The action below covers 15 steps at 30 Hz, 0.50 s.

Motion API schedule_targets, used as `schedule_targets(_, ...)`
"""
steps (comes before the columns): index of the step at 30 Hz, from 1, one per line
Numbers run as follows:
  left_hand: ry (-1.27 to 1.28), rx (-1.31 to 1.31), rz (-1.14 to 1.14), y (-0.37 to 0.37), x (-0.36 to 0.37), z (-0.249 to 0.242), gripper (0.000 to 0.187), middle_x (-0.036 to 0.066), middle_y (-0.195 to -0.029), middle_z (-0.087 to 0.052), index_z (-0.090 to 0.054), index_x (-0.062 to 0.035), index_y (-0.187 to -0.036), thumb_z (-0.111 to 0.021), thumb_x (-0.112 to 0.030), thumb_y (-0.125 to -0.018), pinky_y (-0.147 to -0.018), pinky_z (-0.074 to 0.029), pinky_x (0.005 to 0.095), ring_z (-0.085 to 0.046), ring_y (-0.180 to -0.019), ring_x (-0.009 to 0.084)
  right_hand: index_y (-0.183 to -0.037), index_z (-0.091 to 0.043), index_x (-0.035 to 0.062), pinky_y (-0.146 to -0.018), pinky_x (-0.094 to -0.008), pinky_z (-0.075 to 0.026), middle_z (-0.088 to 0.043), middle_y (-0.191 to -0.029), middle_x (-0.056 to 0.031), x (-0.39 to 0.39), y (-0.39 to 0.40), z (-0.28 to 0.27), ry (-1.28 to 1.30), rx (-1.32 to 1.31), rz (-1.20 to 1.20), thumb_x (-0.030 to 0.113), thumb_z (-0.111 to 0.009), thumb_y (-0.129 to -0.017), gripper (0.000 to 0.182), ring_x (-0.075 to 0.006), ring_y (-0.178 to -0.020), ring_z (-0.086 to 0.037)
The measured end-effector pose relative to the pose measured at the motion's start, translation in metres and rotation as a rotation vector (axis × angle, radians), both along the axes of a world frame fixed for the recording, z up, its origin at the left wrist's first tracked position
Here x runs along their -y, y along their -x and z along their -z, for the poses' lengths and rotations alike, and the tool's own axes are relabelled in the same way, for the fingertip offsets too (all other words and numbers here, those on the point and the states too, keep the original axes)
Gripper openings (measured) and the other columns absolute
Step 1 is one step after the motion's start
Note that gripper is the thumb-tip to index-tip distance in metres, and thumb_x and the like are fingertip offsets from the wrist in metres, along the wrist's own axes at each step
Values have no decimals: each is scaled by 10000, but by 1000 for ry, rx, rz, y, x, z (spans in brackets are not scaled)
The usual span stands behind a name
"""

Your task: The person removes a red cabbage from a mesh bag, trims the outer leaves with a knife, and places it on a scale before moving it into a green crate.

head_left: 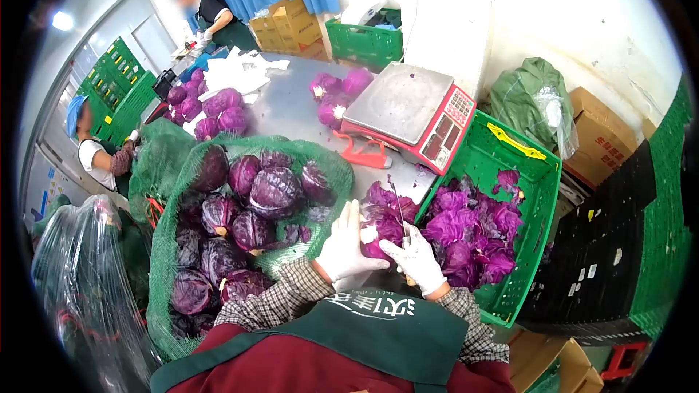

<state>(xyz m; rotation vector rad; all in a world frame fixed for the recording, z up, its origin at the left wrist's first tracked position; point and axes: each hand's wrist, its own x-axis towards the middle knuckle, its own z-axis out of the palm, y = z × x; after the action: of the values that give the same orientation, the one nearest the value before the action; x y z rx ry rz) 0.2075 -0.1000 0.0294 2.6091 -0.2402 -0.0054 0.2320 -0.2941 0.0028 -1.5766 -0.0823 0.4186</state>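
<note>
A red cabbage (384, 231) with a pale cut patch is on the work surface between my hands. My left hand (348, 246), in a white glove, cups its left and near side, fingers stretched up and thumb across the front. In my gloved right hand (418, 257) is a knife (398, 207), its thin blade pointing up and away along the cabbage's right side. My fingers are closed round the handle, which is mostly hidden. Loose purple leaves (380, 195) lie just behind the cabbage.
Left of my hands, a green mesh sack (166, 276) holds several cabbages. At right is a green crate (535, 196) of purple leaves. A red scale (408, 105), an orange-red tool handle (362, 153) and trimmed cabbages (333, 110) sit ahead. Two people work at the far left.
</note>
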Motion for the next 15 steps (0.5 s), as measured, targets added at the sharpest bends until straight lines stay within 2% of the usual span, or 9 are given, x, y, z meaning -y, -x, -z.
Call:
schedule_targets(1, -70, -13, -23, 2, 8, -8, 1359, 356, -1490, -180, -85, 108, -1472, -830, -580, -568, -1124, -281, 481, -245, -1363, 501, -1295, -451, -69, -490, -243, -482, -576, -851, -67, 2, 1, -3, 47, -2, 4, 307, -760, -813, 685, -100, -572, -548)
schedule_targets(2, -68, -20, -39, 1, 12, -12, 1347, 342, -1484, -202, -103, 103, -1472, -828, -576, -561, -1114, -301, 475, -276, -1349, 481, -1238, -483, -40, -431, -211, -419, -532, -778, -12, 7, 0, -2, -21, -32, 8, 237, -764, -826, 570, -65, -515, -486)
schedule_targets(3, -66, -16, -33, 1, 12, -12, 1344, 340, -1484, -203, -105, 102, -1472, -825, -580, -563, -1115, -300, 474, -276, -1350, 480, -1229, -485, -38, -408, -205, -401, -535, -777, -11, 13, -2, 6, -57, -27, -20, 221, -764, -822, 557, -61, -476, -469)
schedule_targets(5, -61, -7, -13, -1, 9, -11, 1338, 337, -1485, -205, -110, 99, -1473, -817, -587, -568, -1117, -298, 473, -276, -1352, 477, -1289, -460, -66, -509, -243, -498, -596, -843, -72, 20, 1, 3, -12, -40, -47, 224, -717, -814, 614, -123, -584, -574)
schedule_targets(8, -47, -49, -21, -4, 8, -13, 1330, 335, -1486, -216, -115, 101, -1472, -807, -593, -573, -1120, -295, 472, -277, -1354, 471, -1272, -474, -60, -634, -266, -531, -624, -879, -88, 10, -1, 67, 82, 461, 73, 172, -668, -818, 545, -138, -664, -603)
schedule_targets(9, -43, -60, -27, -5, 7, -13, 1330, 334, -1486, -218, -115, 101, -1472, -807, -592, -573, -1121, -294, 472, -277, -1354, 470, -1266, -476, -63, -680, -273, -529, -628, -910, -104, 13, 2, 72, 138, 437, 50, 170, -654, -820, 534, -154, -704, -613)
schedule_targets(10, -73, -28, -32, -4, 8, -11, 1364, 324, -1417, -306, -114, 152, -1443, -845, -581, -555, -1120, -290, 456, -330, -1318, 443, -1261, -478, -65, -727, -279, -528, -632, -941, -120, 15, 6, 56, 195, 416, 22, 167, -641, -822, 523, -170, -745, -622)
schedule_targets(13, -31, -33, -65, -5, 6, -8, 1361, 332, -1416, -305, -118, 153, -1442, -839, -589, -559, -1122, -291, 453, -332, -1322, 447, -1237, -495, -67, -865, -334, -506, -621, -1075, -192, 13, 5, 58, 250, 464, 26, 219, -625, -840, 505, -253, -959, -621)
schedule_targets(15, 10, -91, -63, -9, -1, -10, 1345, 320, -1479, -242, -90, 110, -1471, -817, -588, -579, -1133, -282, 452, -270, -1371, 443, -1223, -513, -59, -901, -354, -493, -612, -1114, -215, 10, 1, 59, 122, 289, 41, 245, -614, -849, 493, -286, -1011, -607)
